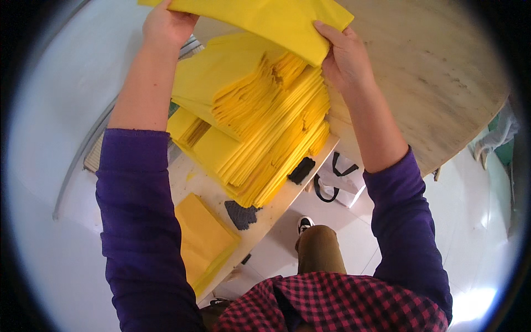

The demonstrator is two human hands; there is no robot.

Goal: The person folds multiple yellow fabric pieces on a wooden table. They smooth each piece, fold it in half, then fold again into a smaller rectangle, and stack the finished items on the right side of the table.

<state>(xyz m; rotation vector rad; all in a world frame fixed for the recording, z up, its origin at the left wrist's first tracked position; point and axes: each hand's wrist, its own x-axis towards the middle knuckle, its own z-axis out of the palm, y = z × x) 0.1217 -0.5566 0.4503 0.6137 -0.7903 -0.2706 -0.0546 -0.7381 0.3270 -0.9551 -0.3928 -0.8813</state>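
Observation:
Both my arms reach up to the top of the view, holding a folded yellow fabric piece (265, 19) stretched between them. My left hand (167, 23) grips its left part, the fingers partly hidden behind the fabric. At the right corner, my right hand (345, 52) pinches it with the thumb on top and fingers beneath. Directly under it rises a tall stack of folded yellow fabric pieces (238, 157), its upper layers turned at an angle to the lower ones.
A smaller yellow pile (204, 238) lies nearer me on the table (265, 224), beside a dark grey cloth scrap (241, 214). A black object (301, 170) sits at the table's edge. A wooden surface (426, 72) spans the right. On the floor stands a white bag (337, 182) with black handles.

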